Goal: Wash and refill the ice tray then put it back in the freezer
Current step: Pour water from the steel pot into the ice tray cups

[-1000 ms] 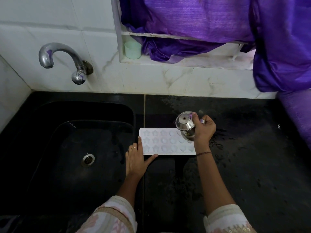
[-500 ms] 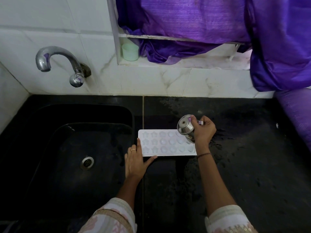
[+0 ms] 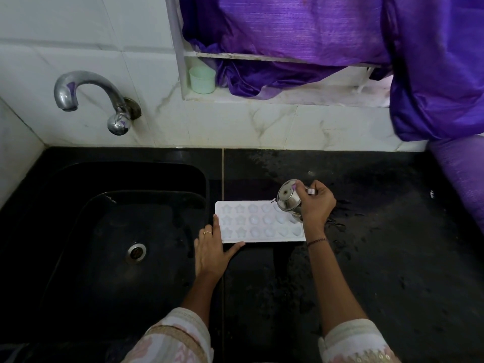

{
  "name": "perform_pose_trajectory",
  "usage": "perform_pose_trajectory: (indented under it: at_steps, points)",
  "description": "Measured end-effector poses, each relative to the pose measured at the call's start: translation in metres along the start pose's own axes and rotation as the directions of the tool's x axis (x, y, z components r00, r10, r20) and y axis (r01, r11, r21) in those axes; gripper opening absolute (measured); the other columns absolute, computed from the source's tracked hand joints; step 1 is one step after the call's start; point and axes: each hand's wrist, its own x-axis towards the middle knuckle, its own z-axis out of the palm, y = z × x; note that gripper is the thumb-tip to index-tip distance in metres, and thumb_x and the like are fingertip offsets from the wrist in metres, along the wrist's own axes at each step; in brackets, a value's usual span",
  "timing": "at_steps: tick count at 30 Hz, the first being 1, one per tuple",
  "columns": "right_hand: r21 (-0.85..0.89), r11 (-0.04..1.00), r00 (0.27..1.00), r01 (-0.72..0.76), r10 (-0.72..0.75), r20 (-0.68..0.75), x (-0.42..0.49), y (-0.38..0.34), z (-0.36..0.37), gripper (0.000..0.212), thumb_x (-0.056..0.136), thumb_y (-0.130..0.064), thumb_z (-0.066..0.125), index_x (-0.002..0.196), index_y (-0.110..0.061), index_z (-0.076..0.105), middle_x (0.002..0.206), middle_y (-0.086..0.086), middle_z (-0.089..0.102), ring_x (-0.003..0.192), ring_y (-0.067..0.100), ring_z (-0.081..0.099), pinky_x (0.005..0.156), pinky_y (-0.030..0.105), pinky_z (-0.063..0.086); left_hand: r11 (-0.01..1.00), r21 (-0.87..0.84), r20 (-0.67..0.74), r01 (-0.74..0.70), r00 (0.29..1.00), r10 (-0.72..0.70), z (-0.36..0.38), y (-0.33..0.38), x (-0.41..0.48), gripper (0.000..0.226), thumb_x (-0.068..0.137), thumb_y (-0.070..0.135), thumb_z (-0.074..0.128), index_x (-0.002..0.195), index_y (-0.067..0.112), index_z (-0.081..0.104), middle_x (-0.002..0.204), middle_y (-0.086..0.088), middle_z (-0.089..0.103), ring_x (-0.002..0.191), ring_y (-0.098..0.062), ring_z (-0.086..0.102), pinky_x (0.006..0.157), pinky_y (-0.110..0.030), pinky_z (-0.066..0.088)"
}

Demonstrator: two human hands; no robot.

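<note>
Your right hand (image 3: 318, 204), fingers closed around the small steel pot (image 3: 289, 198), has tipped it further over the far right cells of the white ice tray (image 3: 259, 222) on the counter beside the sink, while your flat, spread left hand (image 3: 209, 251) steadies its near left corner, so refilling looks underway.

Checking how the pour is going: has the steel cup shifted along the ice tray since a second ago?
No. The steel cup stays tilted over the ice tray's right end.

Cream patterned sleeves (image 3: 172, 339), a finger ring (image 3: 207, 232), a dark wrist thread (image 3: 317, 241).
</note>
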Motion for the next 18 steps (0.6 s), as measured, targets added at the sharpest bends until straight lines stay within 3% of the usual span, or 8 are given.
perform_pose_trajectory:
  at_steps: [12,18]
  points:
    - [0.124,0.990,0.996,-0.072,0.078,-0.045,-0.0020,0.0006,-0.0042,0.053,0.076,-0.009,0.076,0.051,-0.016,0.030,0.049,-0.003,0.031,0.042,0.003,0.025,0.045,0.011,0.028,1.000,0.013,0.021,0.002,1.000,-0.002,-0.0019,0.0016,0.0003,0.105,0.072,0.079,0.033,0.150,0.011,0.014,0.118,-0.007,0.049,0.107,-0.022,0.045,0.090,-0.034,0.038]
    - [0.238,0.958,0.980,-0.158,0.182,-0.082,-0.0014,0.0020,-0.0097,0.051,0.077,-0.010,0.074,0.053,-0.016,0.029,0.051,-0.002,0.030,0.051,0.006,0.025,0.051,0.019,0.033,1.000,0.028,-0.016,-0.003,1.000,0.003,0.0006,-0.0008,-0.0001,0.112,0.068,0.087,0.015,0.148,0.009,0.022,0.114,-0.009,0.052,0.103,-0.024,0.049,0.086,-0.037,0.041]
